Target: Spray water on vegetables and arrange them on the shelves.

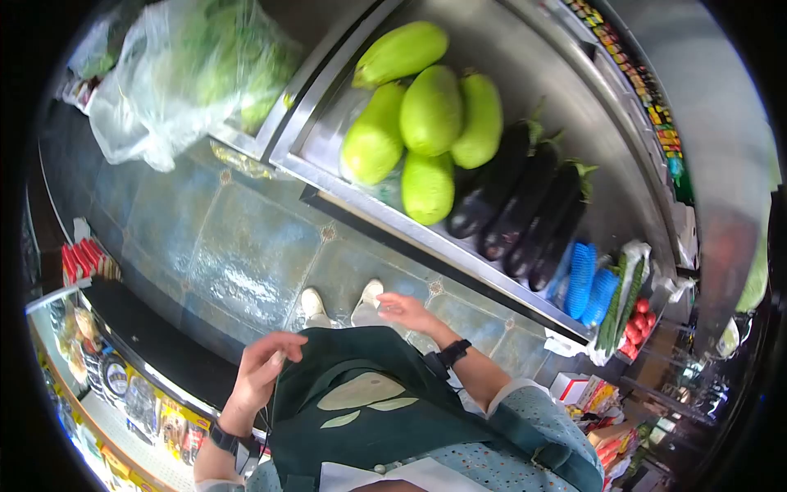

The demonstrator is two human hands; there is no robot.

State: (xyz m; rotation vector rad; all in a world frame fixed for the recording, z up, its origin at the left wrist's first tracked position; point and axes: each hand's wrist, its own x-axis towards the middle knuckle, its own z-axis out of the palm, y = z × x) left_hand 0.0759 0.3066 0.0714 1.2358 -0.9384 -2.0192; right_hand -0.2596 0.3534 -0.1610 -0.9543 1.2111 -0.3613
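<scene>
My left hand point(264, 366) is raised at the left edge of the dark green apron point(352, 426), fingers loosely bent and apart, with nothing visible in it. A thin dark cord hangs just below it. Over the tiled floor, in front of the apron, my right hand point(408, 312) has its fingers partly stretched out and holds nothing. Both wrists wear dark bands. Ahead of the hands, several light green gourds point(432, 111) lie piled in a metal display tray point(328, 115). Several dark purple eggplants point(512, 201) lie side by side to their right.
Blue mesh-like pieces point(581, 279), cucumbers point(625, 303) and red tomatoes point(636, 326) sit at the tray's right end. A clear plastic bag of leafy greens point(205, 74) rests at upper left. Packaged goods fill a shelf point(156, 406) at lower left. The floor tiles point(254, 238) look shiny.
</scene>
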